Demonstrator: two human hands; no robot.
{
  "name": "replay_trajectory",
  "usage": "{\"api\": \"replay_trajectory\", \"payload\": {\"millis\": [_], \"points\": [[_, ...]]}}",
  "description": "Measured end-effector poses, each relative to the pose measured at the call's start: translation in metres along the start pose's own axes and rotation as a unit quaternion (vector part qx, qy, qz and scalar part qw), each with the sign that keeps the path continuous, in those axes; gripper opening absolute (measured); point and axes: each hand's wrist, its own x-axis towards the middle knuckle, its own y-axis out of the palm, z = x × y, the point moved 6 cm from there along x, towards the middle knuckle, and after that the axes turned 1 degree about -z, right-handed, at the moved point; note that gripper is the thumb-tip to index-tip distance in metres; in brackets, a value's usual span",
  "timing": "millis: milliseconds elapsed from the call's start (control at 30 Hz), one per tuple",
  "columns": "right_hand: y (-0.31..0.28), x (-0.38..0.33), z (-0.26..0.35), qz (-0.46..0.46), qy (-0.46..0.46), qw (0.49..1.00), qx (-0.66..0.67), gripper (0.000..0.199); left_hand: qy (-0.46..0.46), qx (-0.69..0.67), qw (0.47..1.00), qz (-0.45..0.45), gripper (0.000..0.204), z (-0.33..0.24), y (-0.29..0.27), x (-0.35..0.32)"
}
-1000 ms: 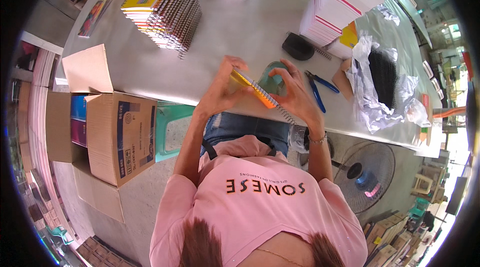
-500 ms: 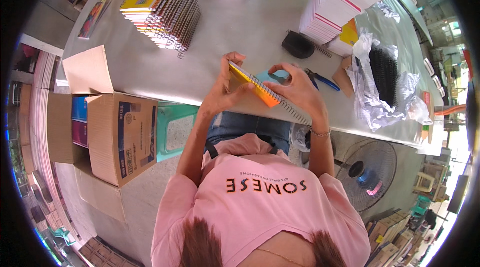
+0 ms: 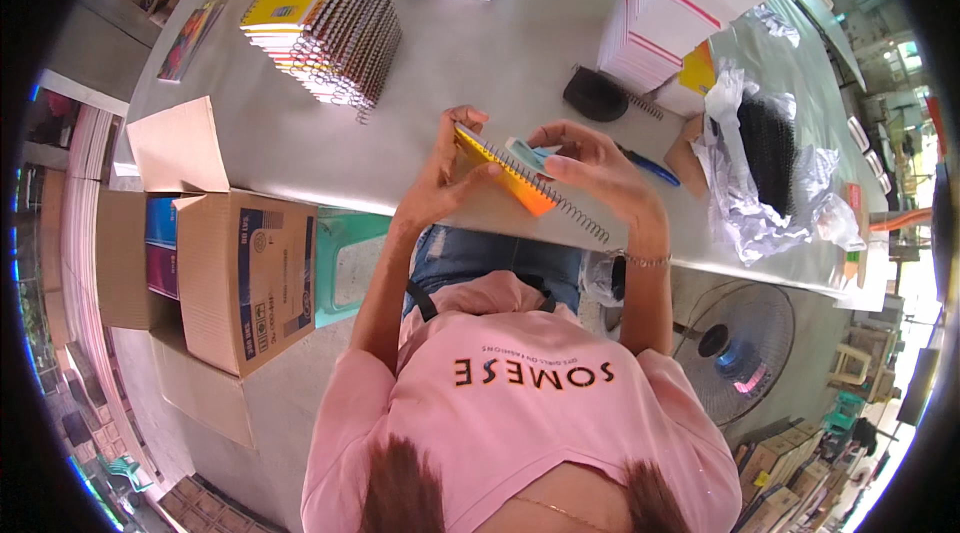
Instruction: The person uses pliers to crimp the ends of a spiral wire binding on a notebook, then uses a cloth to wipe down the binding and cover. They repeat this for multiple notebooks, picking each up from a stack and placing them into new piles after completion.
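A yellow-orange notebook (image 3: 524, 195) is gripped by the left hand (image 3: 443, 173), with a wire coil (image 3: 585, 220) threaded along its edge and extending past one end. A light-blue piece (image 3: 528, 155) is held in the right hand (image 3: 600, 173) just beside the coil. Blue-handled pliers (image 3: 653, 167) are partly hidden by that hand, and stacked spiral notebooks (image 3: 318, 18) are set farther back on the table (image 3: 480, 58).

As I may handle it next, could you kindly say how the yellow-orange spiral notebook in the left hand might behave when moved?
The notebook looks thin, so it is probably light. Its thin, dark wire coil may flex or snag, since one end juts beyond the notebook.
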Motion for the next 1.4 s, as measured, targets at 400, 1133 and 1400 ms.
{"api": "replay_trajectory", "payload": {"millis": [400, 1133, 1400], "points": [[0.003, 0.003, 0.011, -0.040, -0.039, 0.990, -0.129, 0.035, -0.007, -0.020, 1.000, 0.016, 0.049, 0.001, -0.001, 0.002], [-0.026, 0.041, -0.022, -0.059, -0.023, 0.998, -0.020, 0.031, -0.073, -0.083, 0.994, 0.015, 0.035, 0.005, -0.011, 0.002], [-0.026, 0.040, -0.041, -0.090, 0.017, 0.995, 0.033, 0.020, -0.061, -0.063, 0.996, 0.027, 0.036, 0.007, -0.010, -0.002]]}}
